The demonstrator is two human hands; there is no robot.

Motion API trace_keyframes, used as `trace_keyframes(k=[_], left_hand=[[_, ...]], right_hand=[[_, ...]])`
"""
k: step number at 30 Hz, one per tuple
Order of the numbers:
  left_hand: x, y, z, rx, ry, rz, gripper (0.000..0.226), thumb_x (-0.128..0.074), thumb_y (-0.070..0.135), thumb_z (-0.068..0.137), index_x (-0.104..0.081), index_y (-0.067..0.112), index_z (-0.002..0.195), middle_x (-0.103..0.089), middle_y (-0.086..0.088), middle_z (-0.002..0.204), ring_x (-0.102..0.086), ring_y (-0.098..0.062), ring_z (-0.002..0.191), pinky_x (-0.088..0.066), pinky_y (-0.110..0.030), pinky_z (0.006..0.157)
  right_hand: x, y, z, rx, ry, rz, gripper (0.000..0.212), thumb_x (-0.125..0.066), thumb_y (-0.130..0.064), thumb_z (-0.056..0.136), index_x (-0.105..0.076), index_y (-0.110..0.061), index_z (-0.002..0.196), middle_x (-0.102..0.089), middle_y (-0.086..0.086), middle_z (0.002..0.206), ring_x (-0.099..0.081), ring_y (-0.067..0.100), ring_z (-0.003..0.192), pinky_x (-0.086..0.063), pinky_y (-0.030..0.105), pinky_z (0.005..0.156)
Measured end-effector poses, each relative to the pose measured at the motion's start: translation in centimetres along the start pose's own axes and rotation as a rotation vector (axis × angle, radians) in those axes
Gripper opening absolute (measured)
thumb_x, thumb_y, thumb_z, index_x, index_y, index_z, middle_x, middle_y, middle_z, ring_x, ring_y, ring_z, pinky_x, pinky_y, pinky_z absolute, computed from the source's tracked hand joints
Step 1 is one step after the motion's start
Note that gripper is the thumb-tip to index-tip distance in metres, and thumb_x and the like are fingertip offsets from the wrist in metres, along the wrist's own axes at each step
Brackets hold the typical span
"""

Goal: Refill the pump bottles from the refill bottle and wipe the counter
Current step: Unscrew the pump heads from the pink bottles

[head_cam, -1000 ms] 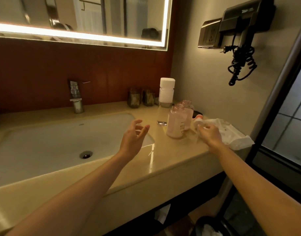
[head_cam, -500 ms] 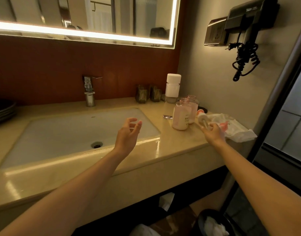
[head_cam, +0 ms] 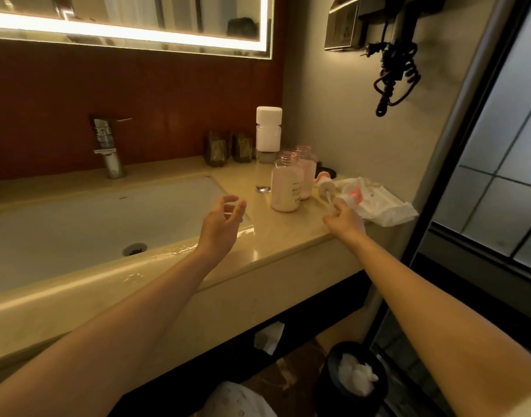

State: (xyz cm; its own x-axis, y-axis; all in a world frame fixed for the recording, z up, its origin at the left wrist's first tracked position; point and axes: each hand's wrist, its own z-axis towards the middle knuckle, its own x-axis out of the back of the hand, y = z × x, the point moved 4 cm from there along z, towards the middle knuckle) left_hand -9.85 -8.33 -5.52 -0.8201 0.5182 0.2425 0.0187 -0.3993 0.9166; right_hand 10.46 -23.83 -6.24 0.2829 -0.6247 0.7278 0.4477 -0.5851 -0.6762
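Two pink pump bottles, uncapped, stand on the counter: the nearer bottle and the farther bottle behind it. The tall clear refill bottle with a white cap stands just left of them. My right hand pinches the tube of a white pump head, right of the bottles. A second pump head with a pink part lies on the wipes pack. My left hand hovers over the sink's right edge, fingers loosely spread, holding nothing.
The white sink fills the left of the counter, with a chrome tap behind it. Two dark tumblers stand by the back wall. A hairdryer hangs on the right wall. A bin stands on the floor below.
My right hand has drawn the pump head slightly toward the counter's front edge. The left hand has drifted a little lower and left. The camera view has shifted.
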Motion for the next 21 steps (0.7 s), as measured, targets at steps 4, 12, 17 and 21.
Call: trace_keyframes(k=[4,12,17,21], left_hand=[[-2.3,0.6,1.1,0.010,-0.036,0.016,0.035,-0.045,0.037,0.094,-0.047,0.015,0.122,-0.060,-0.005,0.106,-0.059,-0.016,0.091,-0.051,-0.037,0.084],[-5.3,0.6,1.9,0.038,-0.077,0.014,0.021,-0.045,0.037,0.095,-0.047,0.024,0.111,-0.059,0.000,0.100,-0.059,-0.017,0.093,-0.052,-0.035,0.082],[-5.9,0.7,2.1,0.042,-0.079,-0.004,0.027,-0.046,0.034,0.095,-0.049,0.018,0.117,-0.060,-0.002,0.103,-0.059,-0.017,0.092,-0.051,-0.034,0.081],[-5.9,0.4,2.3,0.068,-0.071,-0.049,0.022,-0.045,0.035,0.095,-0.048,0.021,0.112,-0.060,-0.003,0.103,-0.059,-0.013,0.087,-0.051,-0.038,0.086]], right_hand=[[-0.5,0.0,0.7,-0.002,-0.007,-0.067,0.051,-0.054,-0.031,0.086,-0.035,-0.023,0.133,-0.054,0.009,0.124,-0.053,0.032,0.112,-0.043,0.043,0.094],[0.6,1.5,1.4,0.048,0.222,0.118,0.032,-0.047,-0.023,0.092,-0.052,-0.016,0.123,-0.062,0.005,0.106,-0.057,0.022,0.100,-0.042,0.031,0.080],[2.1,2.3,1.5,0.020,0.308,0.187,0.041,-0.050,-0.021,0.092,-0.047,-0.014,0.133,-0.061,0.007,0.117,-0.055,0.024,0.109,-0.043,0.031,0.086],[2.3,2.5,1.6,0.011,0.313,0.196,0.036,-0.049,-0.022,0.094,-0.049,-0.012,0.128,-0.059,0.009,0.120,-0.054,0.024,0.109,-0.043,0.033,0.088]])
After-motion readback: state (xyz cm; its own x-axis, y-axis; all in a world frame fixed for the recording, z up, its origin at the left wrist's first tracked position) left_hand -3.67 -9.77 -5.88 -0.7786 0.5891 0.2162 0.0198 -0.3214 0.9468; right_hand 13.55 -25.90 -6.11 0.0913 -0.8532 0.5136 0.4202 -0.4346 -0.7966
